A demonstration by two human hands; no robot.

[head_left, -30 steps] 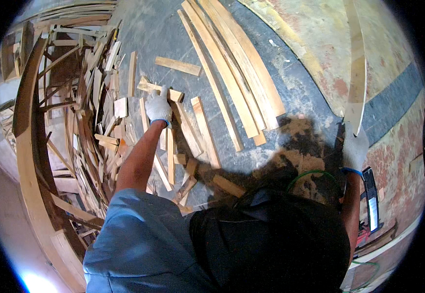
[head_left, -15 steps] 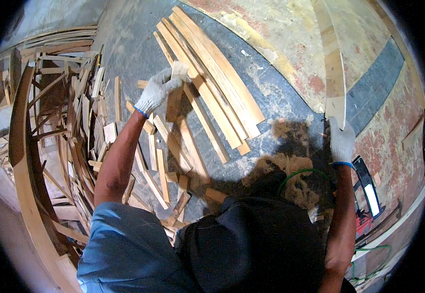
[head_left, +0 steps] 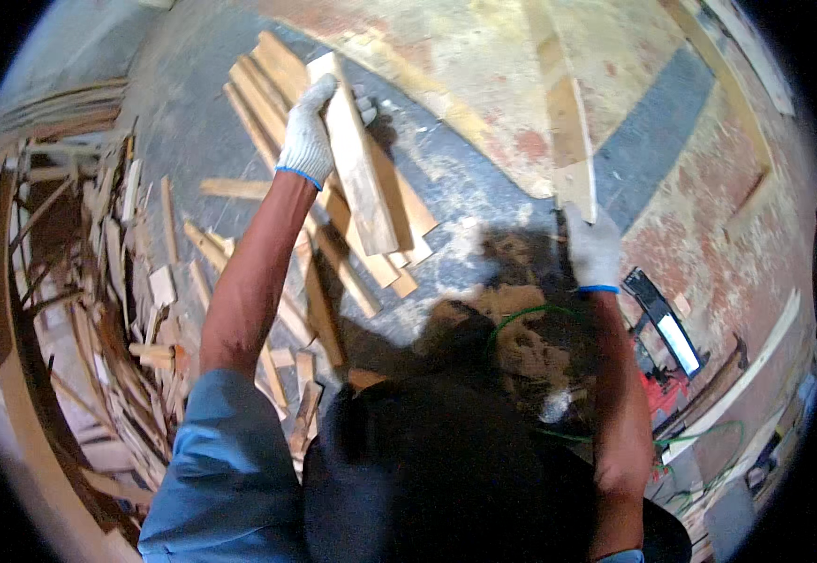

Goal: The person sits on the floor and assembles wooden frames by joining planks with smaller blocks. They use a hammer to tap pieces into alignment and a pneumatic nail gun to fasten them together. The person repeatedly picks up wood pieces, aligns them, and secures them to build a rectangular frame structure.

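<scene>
My left hand (head_left: 307, 136), in a white knit glove with a blue cuff, is closed round a short wooden plank (head_left: 363, 174). It holds the plank above several longer wooden boards (head_left: 263, 70) lying side by side on the floor. On the right, my right hand (head_left: 594, 251), gloved the same way, grips the near end of a long pale board (head_left: 573, 141). That board runs away from me toward the top of the view. The fingers of my right hand are partly hidden behind the board's end.
A heap of wood offcuts (head_left: 108, 310) fills the left side beside a long wooden beam (head_left: 15, 394). A dark flat object with a white strip (head_left: 666, 324) lies at the right, near a red item (head_left: 662, 392) and a green hose (head_left: 530, 311).
My left hand has lifted and turned the short plank, so its broad face now shows. The view has shifted, and my right hand still holds the long board.
</scene>
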